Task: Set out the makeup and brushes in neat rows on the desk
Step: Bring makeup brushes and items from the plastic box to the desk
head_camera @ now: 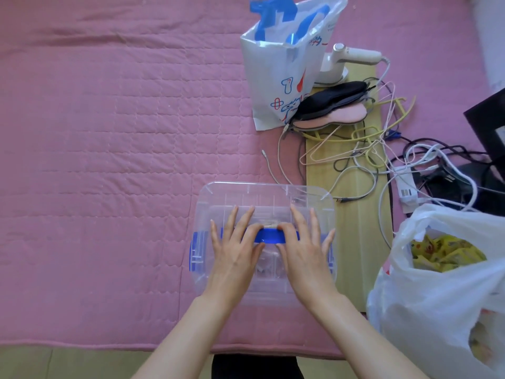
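Observation:
A clear plastic storage box [262,191] with blue side latches [195,253] sits lid-on upon the pink quilted mat [109,160]. Both of my hands lie on its lid. My left hand [235,254] pinches the left end of the blue lid handle [269,237] between index finger and thumb, its other fingers spread flat. My right hand [307,253] pinches the handle's right end the same way. Pale contents show faintly through the lid; no makeup or brushes can be made out.
A white and blue shopping bag [284,72] stands behind the box, with sleep masks [333,105] and a white handheld steamer [349,58]. Hangers and tangled cables [382,149] cover a wooden board at right. A white plastic bag [437,283] of yellow packets sits near right.

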`<control>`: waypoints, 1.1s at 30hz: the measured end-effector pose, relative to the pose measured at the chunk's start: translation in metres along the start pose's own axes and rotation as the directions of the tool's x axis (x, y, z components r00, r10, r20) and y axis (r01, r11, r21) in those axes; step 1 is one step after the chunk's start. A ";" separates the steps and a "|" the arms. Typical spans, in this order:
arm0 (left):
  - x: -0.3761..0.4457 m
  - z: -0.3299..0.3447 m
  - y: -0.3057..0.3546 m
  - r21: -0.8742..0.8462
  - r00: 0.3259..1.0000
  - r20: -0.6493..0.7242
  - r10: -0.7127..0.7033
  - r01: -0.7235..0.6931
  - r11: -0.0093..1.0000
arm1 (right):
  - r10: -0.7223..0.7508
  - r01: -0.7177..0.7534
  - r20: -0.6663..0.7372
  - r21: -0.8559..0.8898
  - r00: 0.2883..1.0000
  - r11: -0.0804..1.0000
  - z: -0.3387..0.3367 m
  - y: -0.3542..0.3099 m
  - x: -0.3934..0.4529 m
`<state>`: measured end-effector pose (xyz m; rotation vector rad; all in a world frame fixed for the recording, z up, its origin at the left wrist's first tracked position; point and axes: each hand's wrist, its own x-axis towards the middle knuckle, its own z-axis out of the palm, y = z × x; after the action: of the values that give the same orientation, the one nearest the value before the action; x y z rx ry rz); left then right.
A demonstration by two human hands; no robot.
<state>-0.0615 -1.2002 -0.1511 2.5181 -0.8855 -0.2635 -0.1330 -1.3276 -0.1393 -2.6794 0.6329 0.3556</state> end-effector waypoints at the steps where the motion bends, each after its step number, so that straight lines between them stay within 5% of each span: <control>1: 0.008 -0.003 -0.001 -0.002 1.000 -0.008 0.010 -0.010 1.000 | -0.004 0.004 -0.012 0.001 1.000 1.000 -0.004 0.000 0.007; 18: 0.177 -0.005 -0.032 -0.060 1.000 -0.028 -0.007 0.006 0.998 | -0.008 0.020 -0.116 0.095 0.993 0.995 -0.052 0.000 0.177; 33: 0.211 0.086 -0.096 0.041 0.952 0.274 -0.133 0.127 0.991 | 0.013 -0.006 0.111 -0.065 0.994 0.998 0.038 0.028 0.245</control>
<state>0.1268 -1.2983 -0.2784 2.6057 -0.8280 -0.6654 0.0601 -1.4287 -0.2601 -2.6955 0.6103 0.5326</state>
